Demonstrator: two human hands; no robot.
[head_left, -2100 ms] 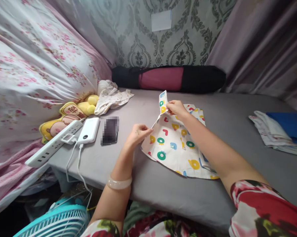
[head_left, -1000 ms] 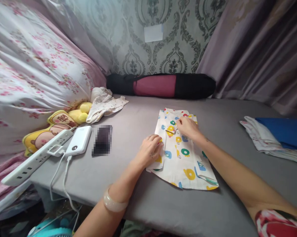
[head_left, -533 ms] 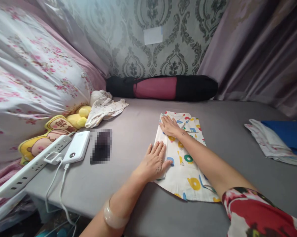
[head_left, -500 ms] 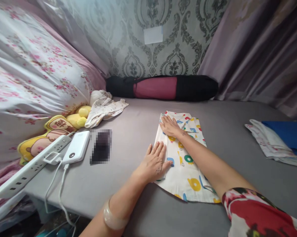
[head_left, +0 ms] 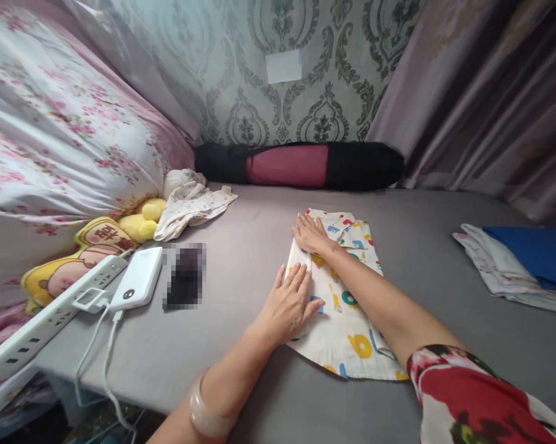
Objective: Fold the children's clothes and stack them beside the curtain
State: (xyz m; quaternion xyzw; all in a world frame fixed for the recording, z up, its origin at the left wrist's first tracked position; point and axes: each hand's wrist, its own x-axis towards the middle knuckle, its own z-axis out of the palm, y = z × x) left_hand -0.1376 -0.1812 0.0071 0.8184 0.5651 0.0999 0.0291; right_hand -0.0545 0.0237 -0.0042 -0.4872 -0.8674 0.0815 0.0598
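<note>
A white garment (head_left: 338, 336) printed with colourful letter-like shapes lies folded on the grey bed sheet. Its left side is turned in as a plain white strip. My left hand (head_left: 290, 305) rests flat on the lower part of that strip, fingers stretched and thumb out to the right. Higher up, my right hand (head_left: 311, 235) lies palm down across the garment's upper left edge, with its fingers extended. The right forearm crosses over the garment's right side and hides part of it. Neither hand grips anything.
On the left are a power strip (head_left: 58, 314), a white power bank (head_left: 137, 277) with cables, a pixelated dark object (head_left: 185, 277), a yellow plush (head_left: 93, 253) and a crumpled cloth (head_left: 190, 206). A black and maroon roll (head_left: 287, 165) lies by the wall. Folded fabrics (head_left: 495, 265) sit at right.
The view has shifted slightly, moving the scene a little left. My right hand has slid slightly towards the garment's left edge. My left hand stays in about the same place on the garment.
</note>
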